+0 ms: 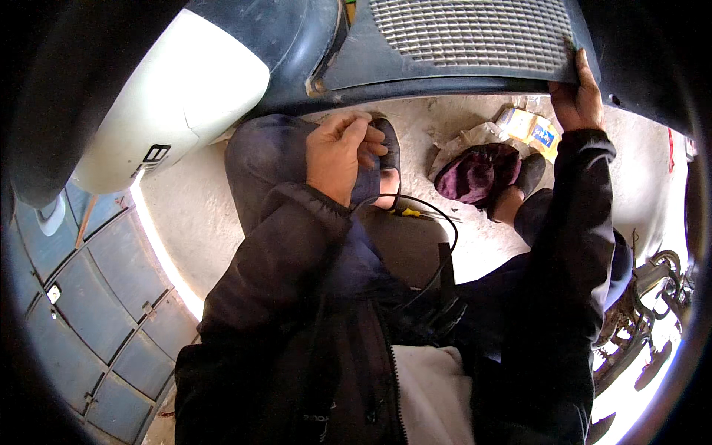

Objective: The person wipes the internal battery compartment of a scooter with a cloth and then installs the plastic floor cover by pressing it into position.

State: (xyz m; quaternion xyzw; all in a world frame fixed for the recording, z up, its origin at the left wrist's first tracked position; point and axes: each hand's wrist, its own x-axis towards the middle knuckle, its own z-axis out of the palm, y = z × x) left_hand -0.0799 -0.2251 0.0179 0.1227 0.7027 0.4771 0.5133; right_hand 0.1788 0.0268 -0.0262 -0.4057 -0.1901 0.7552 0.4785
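Observation:
A dark plastic panel with a pale mesh grille [475, 33] spans the top of the head view, beside a dark vehicle body part. My right hand [580, 100] grips the panel's lower right corner, one finger laid up along its edge and the other fingers partly hidden. Below the panel's left end, my left hand [341, 152] hovers over my bent knee, clear of the panel. Its fingers are curled in with the tips close together; whatever is between them, if anything, is too small to make out.
A white vehicle body panel [189, 89] juts in at upper left, above a blue metal door [111, 297]. By my feet lie a dark purple cloth [478, 174], a yellow-and-blue packet [544, 137] and a small yellow item [410, 212]. A black cable [454, 237] loops before me; metal parts [645, 297] stand at right.

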